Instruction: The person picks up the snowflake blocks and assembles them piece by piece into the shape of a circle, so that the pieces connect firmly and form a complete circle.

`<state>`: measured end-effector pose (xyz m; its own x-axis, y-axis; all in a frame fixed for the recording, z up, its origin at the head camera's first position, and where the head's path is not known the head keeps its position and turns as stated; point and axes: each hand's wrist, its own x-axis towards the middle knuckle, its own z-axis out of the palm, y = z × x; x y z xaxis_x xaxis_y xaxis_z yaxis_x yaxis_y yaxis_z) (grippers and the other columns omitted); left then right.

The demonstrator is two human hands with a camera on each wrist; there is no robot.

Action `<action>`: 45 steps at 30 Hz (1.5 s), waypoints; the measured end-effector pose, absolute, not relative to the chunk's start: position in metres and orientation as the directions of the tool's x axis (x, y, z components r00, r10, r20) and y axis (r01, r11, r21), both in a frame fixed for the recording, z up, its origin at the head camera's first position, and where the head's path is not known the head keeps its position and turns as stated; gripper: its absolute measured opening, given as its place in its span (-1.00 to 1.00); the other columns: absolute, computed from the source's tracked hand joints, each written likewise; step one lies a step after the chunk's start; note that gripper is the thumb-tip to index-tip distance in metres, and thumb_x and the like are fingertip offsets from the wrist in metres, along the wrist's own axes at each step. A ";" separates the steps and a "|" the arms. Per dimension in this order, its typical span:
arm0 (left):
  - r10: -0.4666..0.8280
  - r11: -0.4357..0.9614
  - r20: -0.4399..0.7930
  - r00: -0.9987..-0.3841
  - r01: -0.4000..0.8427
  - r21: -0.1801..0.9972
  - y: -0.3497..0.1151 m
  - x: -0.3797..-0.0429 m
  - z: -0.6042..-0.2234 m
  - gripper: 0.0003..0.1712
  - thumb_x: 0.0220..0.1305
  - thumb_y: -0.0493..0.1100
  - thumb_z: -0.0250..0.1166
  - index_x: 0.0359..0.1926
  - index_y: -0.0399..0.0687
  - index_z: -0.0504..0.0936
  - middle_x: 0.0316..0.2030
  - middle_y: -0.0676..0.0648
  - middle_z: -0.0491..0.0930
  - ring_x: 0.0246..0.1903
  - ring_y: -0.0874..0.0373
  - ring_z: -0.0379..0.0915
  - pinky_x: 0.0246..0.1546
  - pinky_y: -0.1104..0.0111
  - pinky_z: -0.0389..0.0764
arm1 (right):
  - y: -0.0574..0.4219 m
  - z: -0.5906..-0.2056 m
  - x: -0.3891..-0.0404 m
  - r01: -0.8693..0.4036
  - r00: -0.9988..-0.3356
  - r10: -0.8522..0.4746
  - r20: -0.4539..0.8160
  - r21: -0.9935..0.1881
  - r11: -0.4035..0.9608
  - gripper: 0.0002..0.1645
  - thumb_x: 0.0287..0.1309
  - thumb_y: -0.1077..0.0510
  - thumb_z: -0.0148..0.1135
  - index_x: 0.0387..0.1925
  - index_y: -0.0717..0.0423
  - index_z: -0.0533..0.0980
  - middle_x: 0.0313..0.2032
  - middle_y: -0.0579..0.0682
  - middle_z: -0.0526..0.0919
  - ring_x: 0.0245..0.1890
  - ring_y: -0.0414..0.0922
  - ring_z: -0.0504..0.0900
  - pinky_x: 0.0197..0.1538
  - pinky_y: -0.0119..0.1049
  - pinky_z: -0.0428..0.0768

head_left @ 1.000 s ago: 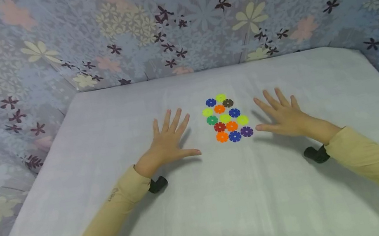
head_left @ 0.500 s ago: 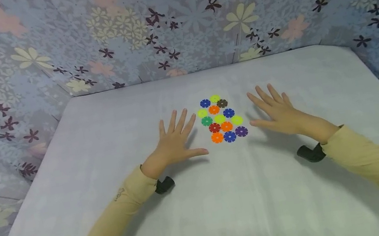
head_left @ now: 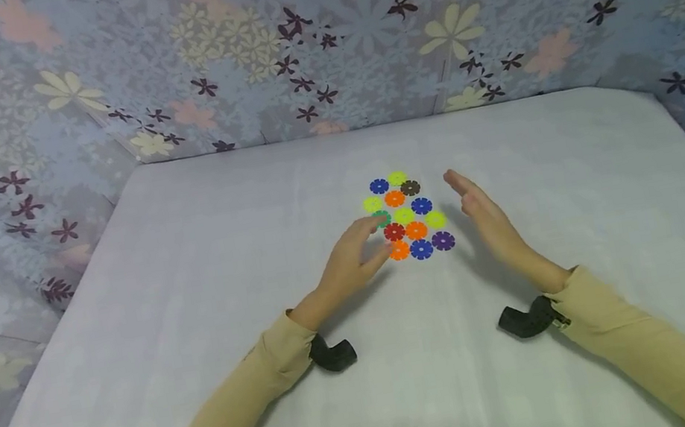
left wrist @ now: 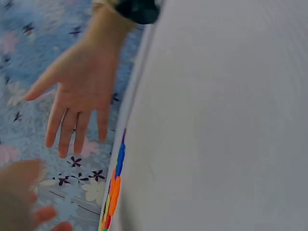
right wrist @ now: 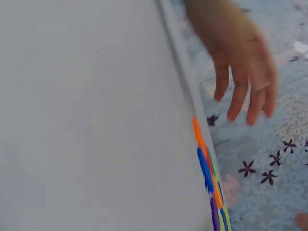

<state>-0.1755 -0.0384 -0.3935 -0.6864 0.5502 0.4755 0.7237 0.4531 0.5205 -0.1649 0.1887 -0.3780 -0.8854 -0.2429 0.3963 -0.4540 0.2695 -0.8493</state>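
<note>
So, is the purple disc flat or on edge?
Flat on the table: the purple disc shows its whole face in the head view, only a thin edge in the right wrist view.

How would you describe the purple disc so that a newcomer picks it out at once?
On the white tabletop, find the cluster of colourful notched discs. Go to its near right corner, just right of a blue disc. There lies the purple disc, the only purple one in the cluster.

White-covered table [head_left: 215,227], floral-patterned wall covering [head_left: 260,46] behind
</note>
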 end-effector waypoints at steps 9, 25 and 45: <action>0.752 0.484 0.397 -0.526 0.850 0.208 -0.038 -0.178 -0.406 -0.70 0.02 -0.14 0.01 -0.18 -0.09 0.46 -0.15 0.00 0.37 -0.19 0.20 0.21 -0.17 0.45 0.16 | 0.186 -0.398 -0.165 -0.761 -0.627 -0.460 0.628 -0.367 0.535 -0.57 -0.23 0.05 0.16 -0.24 0.17 0.43 -0.16 0.00 0.41 -0.02 -0.02 0.14 -0.03 -0.09 -0.01; 0.793 0.458 0.329 -0.512 0.858 0.230 -0.039 -0.180 -0.403 -0.71 0.00 -0.12 0.07 -0.22 -0.12 0.49 -0.46 0.09 0.39 -0.42 0.24 0.19 -0.37 0.51 0.19 | 0.183 -0.404 -0.167 -0.813 -0.567 -0.602 0.563 -0.261 0.521 -0.64 -0.40 0.03 0.27 -0.40 0.08 0.54 -0.33 -0.08 0.52 -0.31 -0.11 0.28 -0.26 -0.26 0.19; 0.743 0.589 0.306 -0.595 0.799 0.122 -0.041 -0.170 -0.396 -0.75 0.10 -0.22 -0.08 -0.25 -0.25 0.43 -0.38 -0.06 0.49 -0.35 0.18 0.37 -0.29 0.47 0.31 | 0.171 -0.401 -0.152 -0.901 -0.428 -0.768 0.477 -0.157 0.405 -0.71 -0.28 0.37 0.11 -0.35 0.21 0.48 -0.38 -0.05 0.51 -0.41 -0.18 0.37 -0.32 -0.39 0.34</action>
